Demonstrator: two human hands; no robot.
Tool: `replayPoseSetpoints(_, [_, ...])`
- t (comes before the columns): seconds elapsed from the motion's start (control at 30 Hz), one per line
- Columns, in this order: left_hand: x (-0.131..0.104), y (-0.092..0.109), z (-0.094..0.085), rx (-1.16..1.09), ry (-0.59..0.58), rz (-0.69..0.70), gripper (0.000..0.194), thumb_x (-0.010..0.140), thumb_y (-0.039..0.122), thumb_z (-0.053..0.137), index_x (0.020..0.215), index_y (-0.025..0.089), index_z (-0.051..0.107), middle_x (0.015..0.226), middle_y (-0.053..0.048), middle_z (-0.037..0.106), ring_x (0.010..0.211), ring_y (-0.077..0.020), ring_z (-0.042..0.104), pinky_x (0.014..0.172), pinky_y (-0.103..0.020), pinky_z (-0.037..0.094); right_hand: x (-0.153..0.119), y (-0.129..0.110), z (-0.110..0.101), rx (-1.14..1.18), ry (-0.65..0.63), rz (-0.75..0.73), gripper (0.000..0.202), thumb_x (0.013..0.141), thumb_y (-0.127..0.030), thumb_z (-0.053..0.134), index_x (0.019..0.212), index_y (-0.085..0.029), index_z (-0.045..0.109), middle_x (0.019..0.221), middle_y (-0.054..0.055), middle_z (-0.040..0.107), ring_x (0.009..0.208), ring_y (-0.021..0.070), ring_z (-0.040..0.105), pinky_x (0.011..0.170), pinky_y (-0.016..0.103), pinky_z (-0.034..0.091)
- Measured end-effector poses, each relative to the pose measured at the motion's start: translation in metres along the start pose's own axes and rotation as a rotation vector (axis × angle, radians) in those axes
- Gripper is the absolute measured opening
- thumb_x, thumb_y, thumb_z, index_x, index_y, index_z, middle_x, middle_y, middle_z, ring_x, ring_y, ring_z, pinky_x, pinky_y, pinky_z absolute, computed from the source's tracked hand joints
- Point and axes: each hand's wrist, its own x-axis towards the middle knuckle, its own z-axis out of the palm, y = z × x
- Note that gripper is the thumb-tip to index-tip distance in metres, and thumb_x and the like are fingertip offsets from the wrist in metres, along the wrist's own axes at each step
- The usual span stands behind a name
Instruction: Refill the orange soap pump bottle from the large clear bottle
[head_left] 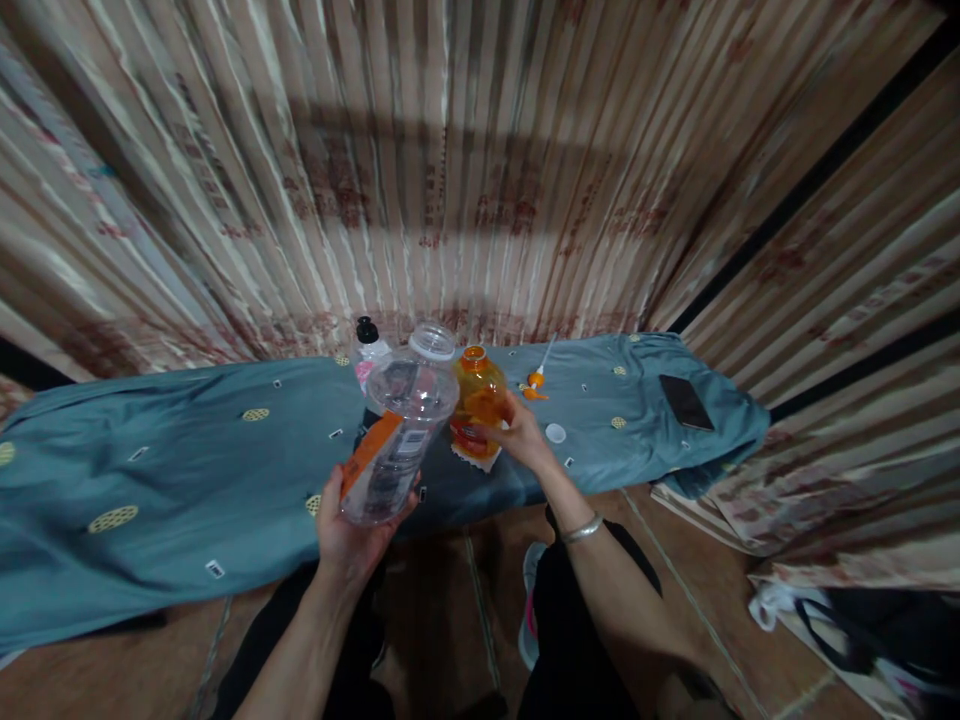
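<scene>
In the head view, a large clear plastic jar (412, 415) is held up over the near edge of a counter (187, 450) covered with a teal patterned cloth. The jar is see-through, with an orange label on its left side and a barcode beside it; it is tilted, its wide, uncapped mouth pointed up and away from the person. Just beside it on the right, an amber bottle (480, 385) is seen, roughly upright, its orange neck uncapped and a reddish label low on its body. Whether its base is rested on the counter or slightly lifted cannot be told for certain in this dim view.

By the left hand (358, 530), the jar is cupped near its base, the thumb laid along one side and the fingers curled round the other. By the right hand (519, 435), the amber bottle is gripped at its right side, the fingers partly closed around it. A silver bracelet (583, 528) is worn on the right wrist.

Behind the jar, a bottle with a black cap (367, 350) is partly hidden. To the right of the amber bottle, an orange pump top (535, 380), a small white disc (555, 433) and a dark flat rectangular object (685, 402) are laid on the cloth.
</scene>
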Motion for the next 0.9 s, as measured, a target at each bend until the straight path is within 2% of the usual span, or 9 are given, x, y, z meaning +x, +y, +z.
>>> replayPoseSetpoints(0.17, [-0.003,-0.002,0.002,0.038,0.068,0.008,0.037,0.106,0.037,0.043,0.122,0.018,0.071,0.089,-0.015,0.085,0.067,-0.0338,0.083,0.051,-0.04,0.066,-0.006,-0.012,0.006,-0.118,0.103,-0.091,0.065,0.076,-0.054,0.093,0.129,-0.026,0.066,0.126,0.009,0.083,0.12,0.0333,0.08,0.11,0.053,0.063])
replayPoseSetpoints(0.3, [-0.002,-0.002,0.002,0.059,0.085,0.008,0.037,0.104,0.036,0.046,0.124,0.018,0.07,0.089,-0.015,0.085,0.066,-0.0341,0.083,0.051,-0.04,0.066,-0.015,-0.028,0.004,-0.24,0.154,-0.151,0.07,0.081,-0.052,0.089,0.14,-0.025,0.064,0.129,0.01,0.082,0.12,0.0349,0.079,0.105,0.052,0.065])
replayPoseSetpoints(0.43, [-0.001,-0.001,0.002,0.077,0.091,0.006,0.039,0.104,0.038,0.042,0.123,0.018,0.07,0.088,-0.015,0.085,0.066,-0.0337,0.083,0.05,-0.039,0.065,-0.017,-0.036,0.001,-0.31,0.173,-0.214,0.069,0.085,-0.048,0.086,0.146,-0.025,0.063,0.136,0.012,0.08,0.124,0.0345,0.077,0.107,0.05,0.064])
replayPoseSetpoints(0.77, [0.0,0.0,0.0,0.105,0.119,0.049,0.041,0.108,0.036,0.038,0.121,0.018,0.072,0.085,-0.014,0.085,0.065,-0.0323,0.083,0.051,-0.039,0.067,-0.017,-0.033,-0.005,-0.387,0.196,-0.252,0.072,0.088,-0.042,0.081,0.153,-0.023,0.058,0.141,0.015,0.078,0.13,0.0365,0.076,0.113,0.054,0.061])
replayPoseSetpoints(0.9, [0.002,0.003,-0.006,0.097,0.124,0.099,0.036,0.107,0.034,0.043,0.112,0.017,0.075,0.085,-0.012,0.086,0.066,-0.0314,0.083,0.051,-0.041,0.068,-0.016,-0.028,-0.005,-0.42,0.2,-0.268,0.074,0.086,-0.04,0.082,0.153,-0.023,0.057,0.143,0.015,0.078,0.131,0.0368,0.075,0.113,0.055,0.062])
